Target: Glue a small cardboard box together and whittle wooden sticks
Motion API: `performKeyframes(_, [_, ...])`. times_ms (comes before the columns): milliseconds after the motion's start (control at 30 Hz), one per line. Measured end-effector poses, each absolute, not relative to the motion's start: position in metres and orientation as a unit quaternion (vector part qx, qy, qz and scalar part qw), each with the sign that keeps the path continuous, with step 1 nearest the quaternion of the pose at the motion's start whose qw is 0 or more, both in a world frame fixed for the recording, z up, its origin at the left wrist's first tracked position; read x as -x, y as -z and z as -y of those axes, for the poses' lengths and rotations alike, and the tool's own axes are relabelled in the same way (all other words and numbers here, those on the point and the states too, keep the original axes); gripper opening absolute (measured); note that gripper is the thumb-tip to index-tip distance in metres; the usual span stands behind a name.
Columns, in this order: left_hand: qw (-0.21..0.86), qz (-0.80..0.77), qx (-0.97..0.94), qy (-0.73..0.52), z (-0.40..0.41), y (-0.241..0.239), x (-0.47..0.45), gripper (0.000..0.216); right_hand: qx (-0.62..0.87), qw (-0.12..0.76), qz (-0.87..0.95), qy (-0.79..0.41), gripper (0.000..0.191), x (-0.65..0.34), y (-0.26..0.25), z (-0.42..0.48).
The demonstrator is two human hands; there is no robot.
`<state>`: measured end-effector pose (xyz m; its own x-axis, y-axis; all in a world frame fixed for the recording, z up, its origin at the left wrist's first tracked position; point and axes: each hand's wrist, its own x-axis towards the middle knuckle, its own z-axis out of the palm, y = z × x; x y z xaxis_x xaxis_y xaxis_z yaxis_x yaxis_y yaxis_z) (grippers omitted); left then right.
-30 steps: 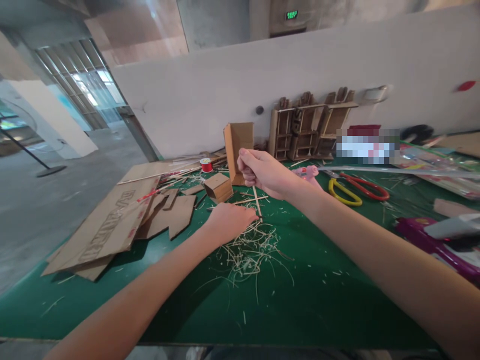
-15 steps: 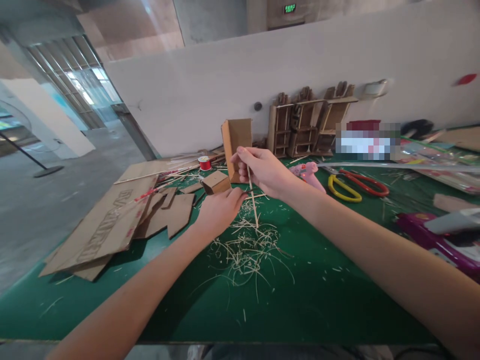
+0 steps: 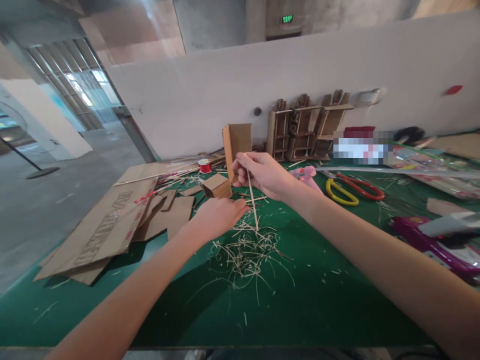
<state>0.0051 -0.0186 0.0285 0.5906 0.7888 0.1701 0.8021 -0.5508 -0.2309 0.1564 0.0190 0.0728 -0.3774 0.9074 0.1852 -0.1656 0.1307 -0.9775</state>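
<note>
My right hand (image 3: 264, 172) pinches a thin wooden stick (image 3: 253, 202) between thumb and fingers, and the stick slants down toward the tabletop. Close beside it, my left hand (image 3: 221, 215) has its fingers pressed together, their tips near the stick; what they hold, if anything, I cannot make out. Beneath both hands lies a loose heap of pale wood shavings (image 3: 245, 255). A small cardboard box (image 3: 217, 186) stands just beyond my left hand. Behind my right hand an upright folded cardboard piece (image 3: 240, 140) is partly covered by my fingers.
Flat cardboard sheets (image 3: 101, 220) lie to the left, with a red spool (image 3: 204, 166) behind. Cardboard structures (image 3: 302, 130) lean on the wall. At right are a pink glue gun (image 3: 305, 174), scissors (image 3: 343, 192) and a purple device (image 3: 416, 235) on the green table (image 3: 318, 310).
My left hand has shifted slightly down and toward me along the stick, its fingertips lower than before. The right hand keeps its pinch on the stick. The camera view has tilted slightly.
</note>
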Motion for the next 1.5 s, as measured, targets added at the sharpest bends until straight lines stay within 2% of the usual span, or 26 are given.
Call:
performKeyframes(100, [0.131,0.44,0.887,0.034,0.019,-0.023,-0.008,0.038,0.311,0.454,0.6,-0.58,0.033,-0.158,-0.075,-0.018])
performKeyframes(300, [0.11,0.385,0.915,-0.047,0.021,-0.008,-0.019,0.036,0.281,0.422,0.633,-0.586,0.032,-0.159,-0.078,-0.012])
performKeyframes(533, [0.177,0.479,0.856,0.079,0.022,-0.023,-0.012,0.041,0.32,0.445,0.606,-0.576,0.034,-0.161,-0.079,-0.015])
performKeyframes(667, [0.16,0.521,0.829,0.126,0.02,-0.027,-0.01,0.04,0.323,0.425,0.63,-0.564,0.034,-0.165,-0.079,-0.018])
performKeyframes(833, [0.124,0.485,0.86,0.1,0.014,-0.016,-0.01,0.041,0.343,0.408,0.687,-0.494,0.037,-0.172,-0.08,-0.023])
performKeyframes(1067, [0.1,0.404,0.909,-0.013,0.016,0.002,-0.021,0.041,0.364,0.386,0.758,-0.379,0.039,-0.192,-0.087,-0.028])
performKeyframes(1333, [0.145,0.505,0.831,0.183,0.014,-0.013,-0.007,0.041,0.406,0.348,0.788,-0.306,0.031,-0.195,-0.097,-0.024])
performKeyframes(1500, [0.125,0.479,0.851,0.175,0.012,-0.003,-0.011,0.039,0.357,0.297,0.838,-0.285,0.033,-0.195,-0.096,-0.023])
